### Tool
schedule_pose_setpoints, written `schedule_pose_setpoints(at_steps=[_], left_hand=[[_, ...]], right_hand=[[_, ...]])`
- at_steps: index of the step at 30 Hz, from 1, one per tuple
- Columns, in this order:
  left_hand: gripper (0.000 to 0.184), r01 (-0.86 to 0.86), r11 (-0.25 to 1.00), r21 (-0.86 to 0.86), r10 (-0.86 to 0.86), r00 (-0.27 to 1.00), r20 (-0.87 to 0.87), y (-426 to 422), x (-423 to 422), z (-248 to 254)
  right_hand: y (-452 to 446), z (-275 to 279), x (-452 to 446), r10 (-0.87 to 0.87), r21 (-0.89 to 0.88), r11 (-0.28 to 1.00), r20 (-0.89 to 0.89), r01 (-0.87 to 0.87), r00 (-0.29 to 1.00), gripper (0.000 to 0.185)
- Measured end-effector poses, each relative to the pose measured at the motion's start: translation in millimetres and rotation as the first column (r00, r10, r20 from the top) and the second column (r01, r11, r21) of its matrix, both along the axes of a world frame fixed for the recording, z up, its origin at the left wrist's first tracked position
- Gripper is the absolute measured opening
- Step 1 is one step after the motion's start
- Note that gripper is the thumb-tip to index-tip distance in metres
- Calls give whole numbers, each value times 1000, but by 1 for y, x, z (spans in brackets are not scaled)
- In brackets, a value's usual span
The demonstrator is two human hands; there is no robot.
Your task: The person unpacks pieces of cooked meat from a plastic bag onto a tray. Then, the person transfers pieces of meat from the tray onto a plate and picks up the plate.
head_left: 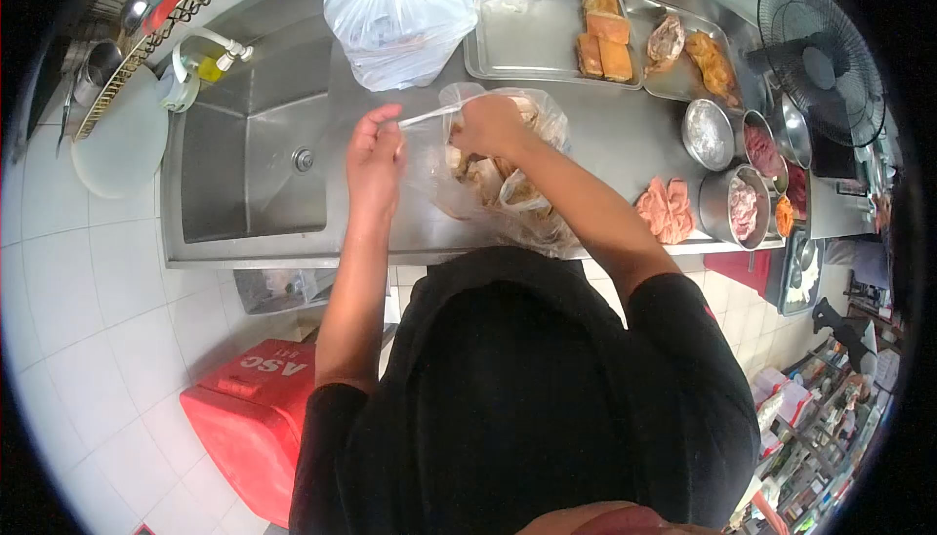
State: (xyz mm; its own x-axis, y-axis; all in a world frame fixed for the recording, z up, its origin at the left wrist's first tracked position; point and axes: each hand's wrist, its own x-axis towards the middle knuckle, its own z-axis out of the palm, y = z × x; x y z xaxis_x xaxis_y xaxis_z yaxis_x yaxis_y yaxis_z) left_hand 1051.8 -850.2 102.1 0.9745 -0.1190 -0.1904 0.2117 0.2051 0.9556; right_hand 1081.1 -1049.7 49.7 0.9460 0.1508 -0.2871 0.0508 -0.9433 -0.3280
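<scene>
A clear plastic bag (551, 123) with pale brown chunks of food lies on the steel counter in front of me. A thin white strip of plastic (427, 116) is stretched between my two hands. My left hand (375, 159), to the left of the bag, pinches one end of the strip, with its upper fingers partly raised. My right hand (490, 127) is over the bag, its fingers curled at the strip's other end. Those fingertips are partly hidden, and I cannot tell whether the strip is part of the bag.
A full white plastic bag (398, 22) stands behind. Metal trays (527, 32) with browned meat slabs are at the back right. Bowls, a pot of raw meat (719, 205) and pink meat (667, 211) sit right. The sink (256, 193) is left, a fan (820, 66) far right.
</scene>
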Motion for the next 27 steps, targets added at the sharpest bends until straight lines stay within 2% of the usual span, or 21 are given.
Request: schedule_pose_setpoints(at_steps=[3,6,9,12,15,16,18,20,22,24,27], left_hand=[[19,-30,999,-20,31,999,31,-6,0,-3],[18,-22,999,-47,23,999,23,-11,5,-9],[18,0,999,-35,1,1000,26,-21,6,-10],[19,7,1000,11,-7,1000,11,-30,9,-16],[18,-7,1000,-5,7,1000,-21,-30,11,-22],[18,-11,1000,-18,10,1000,-27,-30,12,-23],[18,-15,999,-41,13,999,-48,-31,11,-26],[18,-39,999,-11,38,997,-70,-35,8,-30],[19,-50,999,14,51,995,-82,-39,6,-35],[19,-52,998,32,55,994,-91,-41,4,-40],[19,-88,994,72,96,988,-119,-46,-2,-30]], right_hand=[[-20,8,-27,-64,165,986,185,33,981,39],[-38,-1,-53,-52,228,974,290,-16,956,46],[-35,2,-64,-94,177,982,151,67,984,49],[-43,-10,-56,-214,376,915,148,145,966,56],[-72,-3,-58,-342,697,701,144,151,928,59],[-88,11,-60,-329,862,448,-89,238,940,67],[-136,22,-47,-339,822,496,-116,282,934,70],[-178,29,-14,-449,704,677,160,217,879,70],[-224,19,38,-426,647,746,286,155,858,71],[-250,29,85,-455,593,773,271,225,849,69],[-286,30,162,-296,672,726,109,149,949,70]])
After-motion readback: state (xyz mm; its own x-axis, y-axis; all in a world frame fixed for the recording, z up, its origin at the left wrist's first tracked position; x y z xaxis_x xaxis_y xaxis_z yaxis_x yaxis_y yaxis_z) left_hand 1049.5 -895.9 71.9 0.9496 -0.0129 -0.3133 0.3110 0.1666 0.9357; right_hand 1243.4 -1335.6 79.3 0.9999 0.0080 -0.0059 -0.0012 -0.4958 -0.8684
